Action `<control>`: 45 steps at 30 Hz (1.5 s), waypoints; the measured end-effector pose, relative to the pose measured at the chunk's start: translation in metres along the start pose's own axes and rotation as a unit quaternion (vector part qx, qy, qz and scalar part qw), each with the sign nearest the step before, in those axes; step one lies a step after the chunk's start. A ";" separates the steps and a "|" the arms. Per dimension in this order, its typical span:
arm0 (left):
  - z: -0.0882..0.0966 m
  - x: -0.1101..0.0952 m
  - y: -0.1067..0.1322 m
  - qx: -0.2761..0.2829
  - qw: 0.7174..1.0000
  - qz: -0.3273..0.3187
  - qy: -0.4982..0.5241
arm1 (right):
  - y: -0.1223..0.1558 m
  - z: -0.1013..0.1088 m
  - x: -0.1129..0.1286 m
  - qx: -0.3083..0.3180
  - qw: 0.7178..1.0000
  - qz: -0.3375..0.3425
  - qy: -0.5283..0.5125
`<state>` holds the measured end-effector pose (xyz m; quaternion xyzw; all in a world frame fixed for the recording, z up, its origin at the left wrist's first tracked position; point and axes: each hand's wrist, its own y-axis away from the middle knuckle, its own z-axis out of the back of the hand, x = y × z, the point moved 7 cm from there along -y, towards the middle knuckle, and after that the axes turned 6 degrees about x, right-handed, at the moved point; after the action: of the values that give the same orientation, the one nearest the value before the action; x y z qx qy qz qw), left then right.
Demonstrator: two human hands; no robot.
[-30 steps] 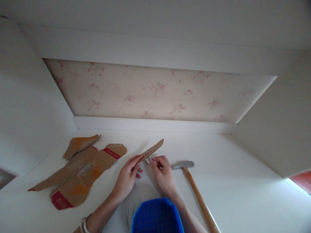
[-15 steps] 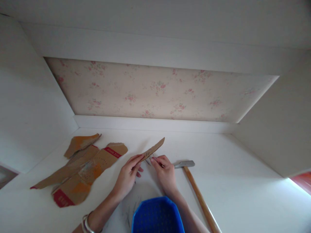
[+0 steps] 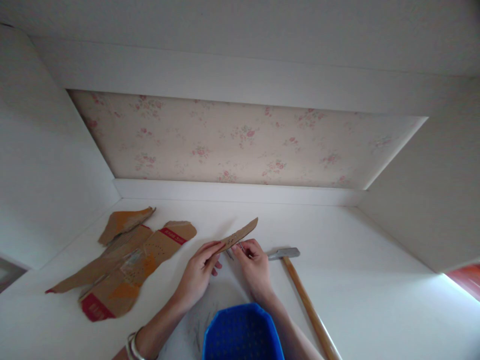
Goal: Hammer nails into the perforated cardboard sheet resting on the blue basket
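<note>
My left hand (image 3: 198,272) pinches the near end of a narrow brown cardboard strip (image 3: 240,234), which slants up and to the right above the white table (image 3: 356,260). My right hand (image 3: 256,265) is closed beside it, its fingertips gripping thin metal nails (image 3: 240,246) that stick out of the strip's underside. A hammer (image 3: 296,285) with a wooden handle lies just right of my right hand, its metal head pointing left.
Torn cardboard pieces with red print (image 3: 123,265) lie at the left. A blue perforated plastic basket (image 3: 242,332) stands at the front edge between my forearms. A few loose nails (image 3: 197,332) lie left of it. Flowered wallpaper (image 3: 240,140) backs the alcove.
The strip's far end has dropped a little and moved right. My right fingers have shifted closer under the strip at the nails. My left hand has stayed in place.
</note>
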<state>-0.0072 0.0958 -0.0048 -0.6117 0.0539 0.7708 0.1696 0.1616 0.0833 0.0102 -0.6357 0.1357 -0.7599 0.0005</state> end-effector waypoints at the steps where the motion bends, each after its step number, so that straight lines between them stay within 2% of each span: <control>1: 0.001 -0.001 0.000 -0.002 1.000 0.003 0.004 | 0.000 0.000 0.001 0.001 1.000 0.001 -0.001; 7: 0.009 0.000 0.000 -0.025 0.998 0.048 0.020 | 0.001 -0.004 0.003 0.024 1.000 0.003 -0.008; 15: 0.015 -0.002 -0.002 -0.070 0.993 0.055 0.075 | 0.002 -0.012 0.000 0.073 0.997 -0.001 0.003; 25: 0.014 -0.003 -0.001 -0.064 0.994 0.063 0.061 | 0.004 -0.018 0.002 0.123 0.992 -0.023 -0.033; 37: 0.014 -0.002 0.000 -0.063 0.996 0.052 0.046 | 0.006 -0.021 0.003 0.137 0.990 -0.023 -0.029; 45: 0.009 -0.005 -0.002 -0.044 0.998 0.028 0.029 | 0.003 -0.018 -0.008 0.106 0.993 -0.040 -0.010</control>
<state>-0.0137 0.0989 0.0023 -0.6392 0.0423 0.7586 0.1189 0.1457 0.0857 -0.0004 -0.6448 0.0287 -0.7629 0.0387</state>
